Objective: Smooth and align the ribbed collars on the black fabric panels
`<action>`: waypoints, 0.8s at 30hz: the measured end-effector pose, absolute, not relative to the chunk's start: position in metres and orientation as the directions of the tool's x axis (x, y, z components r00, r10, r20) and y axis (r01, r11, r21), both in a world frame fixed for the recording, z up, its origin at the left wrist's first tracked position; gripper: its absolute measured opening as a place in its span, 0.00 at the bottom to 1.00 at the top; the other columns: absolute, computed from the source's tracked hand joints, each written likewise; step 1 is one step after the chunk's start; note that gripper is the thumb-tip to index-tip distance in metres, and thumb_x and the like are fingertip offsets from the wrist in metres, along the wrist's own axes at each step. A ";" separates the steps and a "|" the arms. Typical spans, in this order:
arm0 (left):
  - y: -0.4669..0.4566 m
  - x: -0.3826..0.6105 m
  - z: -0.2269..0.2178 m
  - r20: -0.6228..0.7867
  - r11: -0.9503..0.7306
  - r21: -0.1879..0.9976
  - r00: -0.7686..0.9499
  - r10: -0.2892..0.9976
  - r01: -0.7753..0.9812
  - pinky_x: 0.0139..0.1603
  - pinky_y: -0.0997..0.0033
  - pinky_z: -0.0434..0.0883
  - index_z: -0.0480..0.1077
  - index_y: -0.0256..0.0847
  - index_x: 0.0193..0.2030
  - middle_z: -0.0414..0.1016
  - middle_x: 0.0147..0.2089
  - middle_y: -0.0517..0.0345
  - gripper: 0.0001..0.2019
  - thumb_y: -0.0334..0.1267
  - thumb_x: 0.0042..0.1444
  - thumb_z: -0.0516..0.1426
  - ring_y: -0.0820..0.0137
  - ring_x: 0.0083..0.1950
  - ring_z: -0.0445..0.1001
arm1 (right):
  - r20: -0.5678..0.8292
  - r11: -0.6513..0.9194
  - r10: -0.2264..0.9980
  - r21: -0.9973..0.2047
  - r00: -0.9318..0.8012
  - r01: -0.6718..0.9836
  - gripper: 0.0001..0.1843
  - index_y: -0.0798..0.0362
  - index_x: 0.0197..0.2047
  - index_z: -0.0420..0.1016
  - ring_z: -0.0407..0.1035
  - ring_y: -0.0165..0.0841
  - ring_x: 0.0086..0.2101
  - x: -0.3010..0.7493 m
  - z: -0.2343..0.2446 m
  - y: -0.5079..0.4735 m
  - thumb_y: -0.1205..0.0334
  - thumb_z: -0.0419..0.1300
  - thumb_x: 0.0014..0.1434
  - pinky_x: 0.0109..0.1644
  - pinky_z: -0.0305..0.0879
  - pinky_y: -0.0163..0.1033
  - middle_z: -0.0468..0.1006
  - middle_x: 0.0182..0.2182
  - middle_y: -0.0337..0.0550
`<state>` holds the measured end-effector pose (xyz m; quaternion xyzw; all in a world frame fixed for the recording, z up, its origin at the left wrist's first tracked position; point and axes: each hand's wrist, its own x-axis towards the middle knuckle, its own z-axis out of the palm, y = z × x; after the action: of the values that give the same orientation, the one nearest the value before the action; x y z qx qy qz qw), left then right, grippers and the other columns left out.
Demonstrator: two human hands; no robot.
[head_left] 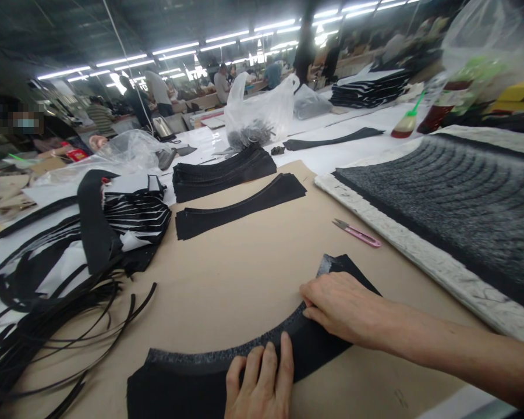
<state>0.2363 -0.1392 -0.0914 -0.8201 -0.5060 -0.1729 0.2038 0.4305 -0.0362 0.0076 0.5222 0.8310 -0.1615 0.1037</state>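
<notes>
Directly under both hands' fingers (283,355): curved black piece (192,384)

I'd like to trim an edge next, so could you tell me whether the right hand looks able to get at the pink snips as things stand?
Probably yes. The right hand lies flat on the curved black piece, holding nothing, and the pink snips lie beyond it on bare brown paper, with nothing between. The left hand also presses the piece.
</notes>
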 end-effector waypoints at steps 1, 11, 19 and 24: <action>-0.139 0.236 -0.090 0.496 -0.410 -0.142 0.423 0.759 0.901 0.48 0.63 0.60 0.70 0.48 0.56 0.75 0.42 0.57 0.20 0.31 0.56 0.54 0.67 0.43 0.70 | -0.332 0.401 0.840 -0.156 -0.430 0.903 0.08 0.55 0.31 0.75 0.75 0.42 0.32 0.431 0.007 -0.037 0.64 0.57 0.58 0.31 0.57 0.39 0.79 0.28 0.49; -0.122 0.261 -0.070 0.502 -0.530 -0.012 0.464 0.730 0.848 0.48 0.64 0.63 0.68 0.39 0.55 0.72 0.49 0.51 0.20 0.27 0.56 0.50 0.63 0.50 0.67 | -0.097 0.421 0.888 -0.223 -0.449 0.879 0.10 0.52 0.36 0.66 0.68 0.39 0.32 0.454 -0.021 -0.045 0.56 0.62 0.57 0.46 0.54 0.48 0.74 0.30 0.42; -0.117 0.280 -0.086 0.418 -0.565 -0.096 0.548 0.725 0.820 0.44 0.68 0.68 0.65 0.33 0.59 0.69 0.42 0.50 0.23 0.22 0.56 0.47 0.67 0.43 0.68 | -0.252 0.300 0.890 -0.302 -0.379 0.905 0.14 0.53 0.32 0.69 0.69 0.39 0.33 0.465 0.001 -0.027 0.50 0.64 0.55 0.44 0.56 0.44 0.75 0.27 0.41; -0.108 0.276 -0.094 0.424 -0.581 -0.114 0.568 0.705 0.806 0.40 0.69 0.68 0.66 0.35 0.57 0.66 0.37 0.54 0.21 0.25 0.58 0.49 0.68 0.38 0.66 | -0.293 0.232 0.857 -0.513 -0.423 0.826 0.06 0.51 0.36 0.73 0.68 0.34 0.34 0.493 0.008 -0.007 0.61 0.61 0.54 0.34 0.55 0.34 0.76 0.32 0.40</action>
<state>0.2759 -0.1082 -0.0940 -0.8729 -0.4326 -0.1691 0.1492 0.4934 -0.0069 0.0076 0.5366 0.7846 -0.3097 -0.0250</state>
